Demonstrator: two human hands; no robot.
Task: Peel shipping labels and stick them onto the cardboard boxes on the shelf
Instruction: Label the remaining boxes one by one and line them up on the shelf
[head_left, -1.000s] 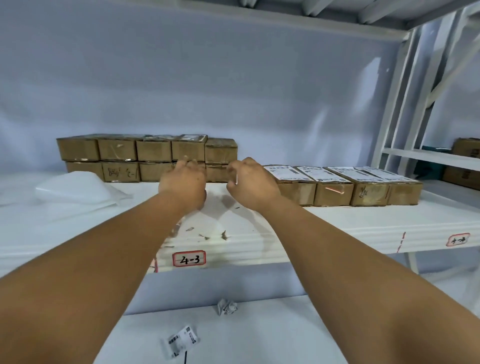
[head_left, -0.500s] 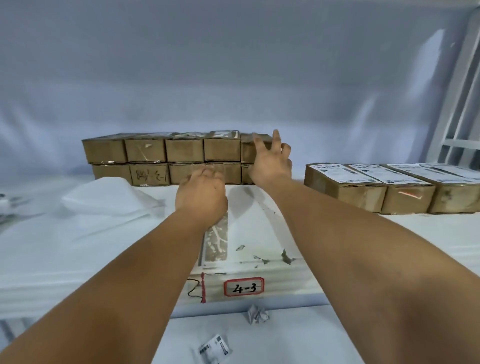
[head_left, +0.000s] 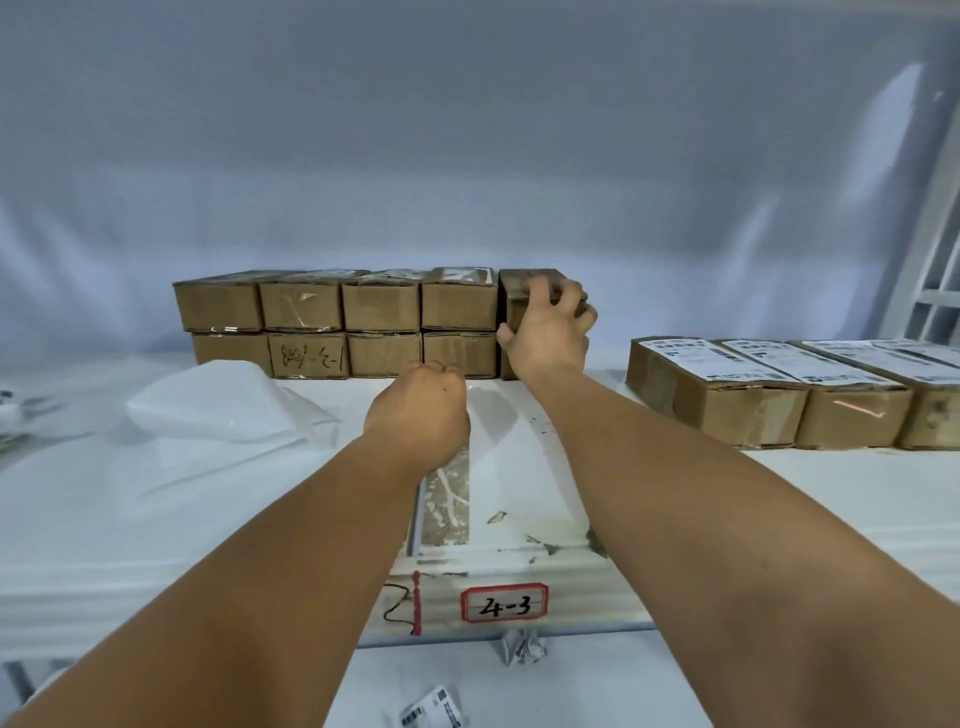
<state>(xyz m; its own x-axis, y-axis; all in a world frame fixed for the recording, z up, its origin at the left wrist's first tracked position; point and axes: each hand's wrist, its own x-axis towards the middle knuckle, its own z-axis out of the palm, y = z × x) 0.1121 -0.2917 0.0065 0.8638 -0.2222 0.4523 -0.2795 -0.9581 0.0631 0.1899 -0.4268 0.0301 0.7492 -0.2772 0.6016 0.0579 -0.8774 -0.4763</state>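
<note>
The left hand (head_left: 417, 413) hovers curled into a fist over the front half of the shelf (head_left: 779, 499). Its fingers are turned away, so I cannot tell whether it holds anything. Left of it lies a crumpled white plastic sheet (head_left: 223, 410). Farther back and to the right, the right hand (head_left: 550, 332) grips the end box (head_left: 519, 288), thumb on the front face and fingers curled over the top and right side. This box sits on the upper tier at the right end of a two-high stack (head_left: 384, 306). Its short end faces forward and its long axis runs back toward the wall. Well to the right, apart from the stack, a row of labelled boxes (head_left: 727, 410) lies the same way, white labels on top.
</note>
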